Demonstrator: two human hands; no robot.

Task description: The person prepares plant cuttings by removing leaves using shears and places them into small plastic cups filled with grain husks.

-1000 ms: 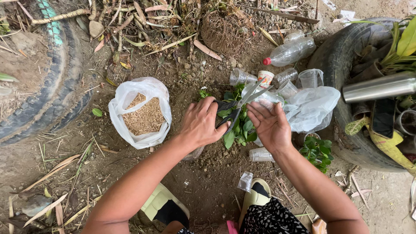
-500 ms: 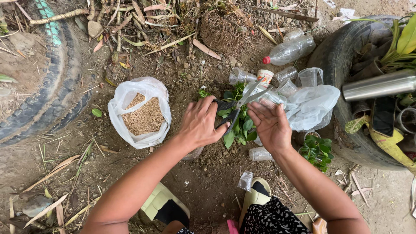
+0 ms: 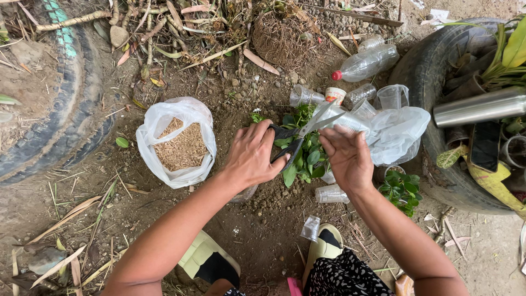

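My left hand [image 3: 251, 158] grips the black handles of a pair of scissors [image 3: 307, 130]; the blades stand apart and point up and to the right. My right hand [image 3: 348, 160] is just right of them, fingers pinching a clear plastic cup [image 3: 350, 118] by the blades. Beneath both hands a small green leafy plant [image 3: 304, 159] grows from the soil. How firmly the right hand holds the cup is hard to tell.
A white bag of brown husks [image 3: 181, 145] lies open at left. A clear plastic bag [image 3: 400, 131], several plastic cups [image 3: 392, 96] and a red-capped bottle [image 3: 368, 63] lie at right. Tyres [image 3: 60, 126] flank the spot; a metal flask [image 3: 482, 107] rests on the right one.
My left hand has turned a little, so the black scissor handles and spread blades now show. The right hand's fingers have curled in toward the blades. Nothing else moved.
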